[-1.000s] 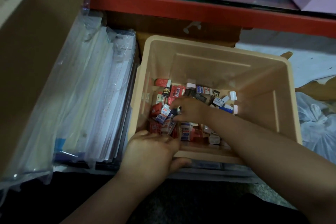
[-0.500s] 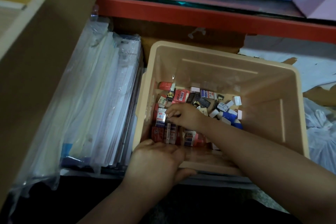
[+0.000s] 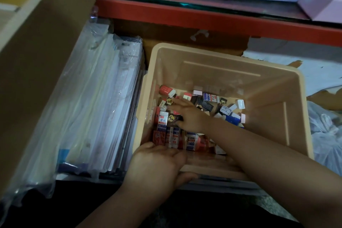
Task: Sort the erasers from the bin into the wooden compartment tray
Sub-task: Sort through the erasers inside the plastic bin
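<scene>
The erasers [image 3: 210, 97] lie on the floor of the bin [image 3: 231, 79] (the right hand [image 3: 190, 116] rests on them). The left hand [image 3: 157, 164] grips its near edge. Wrapped sheets [image 3: 96, 107] lie left of the bin, with a shelf [image 3: 203, 16] behind it.

- Your left hand [image 3: 157, 164] grips the near rim of the bin [image 3: 231, 57]. The fingers are curled over the edge to the inside and the thumb is pressed along the outside.
- Your left forearm rises from the lower edge of the view, with the wrist straight.
- Your right hand [image 3: 188, 114] is low inside, palm down. Its fingers reach out fairly straight to your left, and the tips are blurred.
- Your right forearm comes in from the lower right and crosses the near rim to the right of your left hand.
</scene>
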`<action>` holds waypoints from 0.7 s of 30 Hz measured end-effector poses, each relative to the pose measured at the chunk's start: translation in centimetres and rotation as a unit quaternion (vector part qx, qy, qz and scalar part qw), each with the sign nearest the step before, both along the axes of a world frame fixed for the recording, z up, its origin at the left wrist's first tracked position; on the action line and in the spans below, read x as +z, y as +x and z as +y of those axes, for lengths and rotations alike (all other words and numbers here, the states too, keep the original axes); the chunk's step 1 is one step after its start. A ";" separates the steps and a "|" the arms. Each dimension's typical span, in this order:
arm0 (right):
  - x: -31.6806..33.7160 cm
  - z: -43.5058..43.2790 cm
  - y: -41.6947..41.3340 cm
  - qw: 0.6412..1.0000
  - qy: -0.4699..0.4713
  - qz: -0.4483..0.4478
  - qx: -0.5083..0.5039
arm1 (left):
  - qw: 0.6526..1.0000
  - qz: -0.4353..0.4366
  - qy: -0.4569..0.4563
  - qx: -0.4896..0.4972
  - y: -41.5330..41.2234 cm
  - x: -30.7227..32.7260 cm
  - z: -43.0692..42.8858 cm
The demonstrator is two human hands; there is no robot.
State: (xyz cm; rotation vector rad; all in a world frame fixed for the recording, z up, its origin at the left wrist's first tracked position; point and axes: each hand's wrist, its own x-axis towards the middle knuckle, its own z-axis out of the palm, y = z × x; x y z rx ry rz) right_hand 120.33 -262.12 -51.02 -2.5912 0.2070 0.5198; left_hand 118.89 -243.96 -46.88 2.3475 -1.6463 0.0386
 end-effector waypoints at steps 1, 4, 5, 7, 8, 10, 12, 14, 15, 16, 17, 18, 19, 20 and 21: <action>0.1 0.2 -0.2 1.000 0.007 0.002 0.009 | 1.000 -0.002 -0.001 -0.001 0.0 0.0 0.0; 0.5 0.6 -0.2 0.999 0.029 -0.014 0.005 | 1.000 -0.010 -0.002 -0.001 0.0 0.1 -0.1; 0.7 0.5 -0.2 0.999 0.028 -0.024 -0.003 | 1.000 -0.012 -0.001 0.000 0.0 0.2 -0.1; 0.9 0.0 -0.4 0.999 0.014 -0.034 -0.010 | 1.000 -0.007 0.001 -0.001 -0.1 0.1 0.0; 0.8 -0.3 -0.7 1.000 0.001 -0.027 -0.008 | 1.000 -0.004 0.003 -0.002 -0.2 0.1 0.0; 0.2 -0.7 -1.1 0.999 -0.033 0.000 0.008 | 1.000 0.000 0.007 -0.003 -0.4 0.0 0.2; 0.0 -0.9 -0.9 0.999 -0.049 -0.010 -0.008 | 1.000 0.002 0.007 -0.003 -0.5 -0.1 0.3; 0.1 -1.5 -0.4 0.993 -0.085 -0.041 -0.068 | 1.000 0.004 0.007 -0.001 -0.6 -0.1 0.3; 0.1 -1.9 -0.3 0.989 -0.110 -0.045 -0.091 | 1.000 0.006 0.006 -0.001 -0.6 -0.1 0.3; -0.1 -2.4 -0.2 0.984 -0.137 -0.041 -0.103 | 1.000 0.007 0.005 -0.003 -0.5 -0.1 0.2; -0.5 -2.8 -0.1 0.982 -0.157 -0.033 -0.103 | 1.000 0.008 0.005 -0.004 -0.5 -0.1 0.2; -0.8 -3.0 -0.1 0.981 -0.164 -0.023 -0.101 | 1.000 0.006 0.007 -0.004 -0.4 -0.1 0.2; -1.1 -3.1 -0.1 0.982 -0.158 -0.020 -0.106 | 1.000 0.004 0.008 -0.002 -0.3 -0.1 0.2; -1.2 -3.3 0.1 0.982 -0.142 -0.028 -0.118 | 1.000 0.001 0.008 0.000 -0.3 0.0 0.1; -1.2 -3.4 0.2 0.983 -0.117 -0.046 -0.135 | 1.000 0.000 0.007 0.001 -0.3 0.0 0.1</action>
